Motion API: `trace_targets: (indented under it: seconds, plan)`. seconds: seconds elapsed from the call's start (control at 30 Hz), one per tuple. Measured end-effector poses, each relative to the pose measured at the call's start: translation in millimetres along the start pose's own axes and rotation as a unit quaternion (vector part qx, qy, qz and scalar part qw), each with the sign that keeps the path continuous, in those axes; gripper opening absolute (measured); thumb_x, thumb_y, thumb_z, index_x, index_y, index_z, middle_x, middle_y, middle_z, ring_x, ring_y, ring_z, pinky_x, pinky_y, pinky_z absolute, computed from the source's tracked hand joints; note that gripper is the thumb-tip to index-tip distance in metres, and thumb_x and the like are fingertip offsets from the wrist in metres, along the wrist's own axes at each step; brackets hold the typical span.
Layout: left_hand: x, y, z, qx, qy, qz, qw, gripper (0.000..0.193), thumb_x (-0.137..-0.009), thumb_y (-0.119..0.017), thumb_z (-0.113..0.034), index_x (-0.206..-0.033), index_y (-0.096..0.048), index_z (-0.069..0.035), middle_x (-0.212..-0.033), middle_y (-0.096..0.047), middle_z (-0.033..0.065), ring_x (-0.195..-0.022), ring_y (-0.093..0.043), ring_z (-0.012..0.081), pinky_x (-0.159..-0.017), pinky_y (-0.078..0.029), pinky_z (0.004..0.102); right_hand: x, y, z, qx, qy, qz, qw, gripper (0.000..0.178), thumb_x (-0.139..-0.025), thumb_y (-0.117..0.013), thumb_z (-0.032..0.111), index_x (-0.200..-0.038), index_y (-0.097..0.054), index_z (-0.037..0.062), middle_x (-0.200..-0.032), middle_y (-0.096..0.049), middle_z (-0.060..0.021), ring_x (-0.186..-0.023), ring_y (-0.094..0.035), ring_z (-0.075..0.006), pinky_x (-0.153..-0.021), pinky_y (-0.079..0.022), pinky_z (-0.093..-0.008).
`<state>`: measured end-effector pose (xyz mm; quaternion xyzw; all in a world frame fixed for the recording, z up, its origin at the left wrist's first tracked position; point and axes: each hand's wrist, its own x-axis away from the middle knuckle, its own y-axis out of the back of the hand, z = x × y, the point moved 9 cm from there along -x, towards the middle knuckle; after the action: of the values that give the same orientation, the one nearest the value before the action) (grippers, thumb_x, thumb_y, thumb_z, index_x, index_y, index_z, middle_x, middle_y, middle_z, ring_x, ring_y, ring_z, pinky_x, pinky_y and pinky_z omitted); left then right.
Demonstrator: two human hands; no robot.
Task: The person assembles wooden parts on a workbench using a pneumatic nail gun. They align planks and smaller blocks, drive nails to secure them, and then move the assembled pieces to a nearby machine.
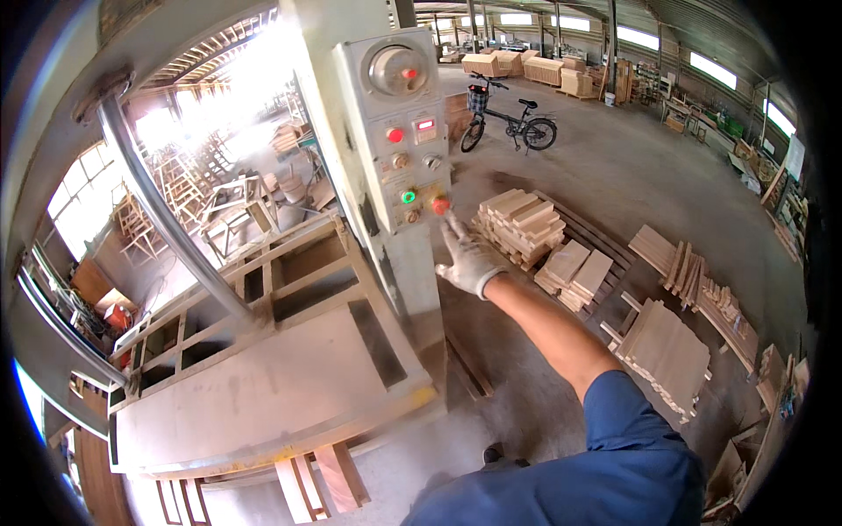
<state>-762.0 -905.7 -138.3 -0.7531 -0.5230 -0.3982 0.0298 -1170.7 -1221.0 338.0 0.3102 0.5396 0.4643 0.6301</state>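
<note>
My right hand (471,259), in a pale work glove, reaches up to the control panel (379,145) of a large press. Its fingers are stretched out and hold nothing. The fingertips are at the red button (440,205) low on the panel; whether they press it I cannot tell. A lit green button (408,196) sits just left of that, with another red button (395,135) and a small red display (425,125) higher up. A round gauge (399,70) tops the panel. My left hand is out of view.
The press's heavy platen (254,377) and steel rod (167,202) fill the left side, with wooden pieces (340,478) below. Stacked boards (522,223) lie right of the panel, and a joined wood panel (662,355) farther right. A bicycle (509,123) stands behind.
</note>
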Motion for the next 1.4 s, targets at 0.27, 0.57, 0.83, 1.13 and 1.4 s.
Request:
trace_targets:
  seconds: [0.27, 0.57, 0.83, 1.13, 1.4]
  plan:
    - [-19.8, -82.9, -108.6, 0.009, -0.048, 0.036, 0.998, 0.032, -0.101, -0.068, -0.033, -0.106, -0.080, -0.004, -0.073, -0.068, 0.0064, -0.062, -0.065, 0.0184, -0.059, -0.053, 0.0377, -22.8, -36.3, -7.6, 0.041, 0.061, -0.049, 0.996, 0.094, -0.087, -0.082, 0.033, -0.160, -0.035, -0.0019, -0.170, -0.028, -0.0214, -0.150, -0.040, -0.0367, -0.119, -0.039, -0.0487]
    - [-11.9, -38.9, -80.5, 0.023, 0.019, -0.045, 0.999, 0.032, -0.100, -0.068, -0.034, -0.106, -0.080, -0.005, -0.075, -0.069, 0.0063, -0.064, -0.066, 0.0180, -0.062, -0.053, 0.0372, -58.8, -10.2, -19.9, 0.020, 0.039, -0.163, 0.986, 0.069, -0.089, -0.076, 0.023, -0.150, -0.048, 0.0075, -0.150, -0.047, -0.0176, -0.134, -0.051, -0.0370, -0.107, -0.044, -0.0546]
    - [4.9, -33.2, -53.3, 0.039, 0.057, -0.072, 0.995, 0.032, -0.099, -0.067, -0.034, -0.106, -0.080, -0.005, -0.077, -0.071, 0.0063, -0.066, -0.066, 0.0177, -0.063, -0.054, 0.0368, -99.7, 2.4, -22.5, 0.053, 0.042, -0.208, 0.976, 0.011, -0.092, -0.064, 0.014, -0.102, -0.063, 0.0099, -0.105, -0.064, -0.0138, -0.093, -0.070, -0.0341, -0.079, -0.059, -0.0476]
    - [19.2, -23.2, -25.1, 0.074, 0.089, -0.102, 0.988, 0.033, -0.099, -0.067, -0.035, -0.106, -0.080, -0.006, -0.079, -0.072, 0.0062, -0.069, -0.067, 0.0173, -0.066, -0.054, 0.0364, -95.2, -2.7, -48.5, -0.129, -0.055, -0.240, 0.961, 0.039, -0.077, -0.085, 0.025, -0.104, -0.060, 0.0121, -0.110, -0.064, -0.0150, -0.098, -0.066, -0.0378, -0.082, -0.054, -0.0524]
    - [27.2, -20.8, -8.2, 0.097, 0.114, -0.114, 0.982, 0.033, -0.098, -0.066, -0.036, -0.107, -0.080, -0.007, -0.081, -0.073, 0.0061, -0.071, -0.068, 0.0170, -0.067, -0.055, 0.0360, -76.8, 10.6, -16.3, -0.054, -0.011, -0.297, 0.953, 0.055, -0.074, -0.091, 0.043, -0.110, -0.065, 0.0119, -0.121, -0.060, -0.0136, -0.112, -0.061, -0.0367, -0.091, -0.053, -0.0526]
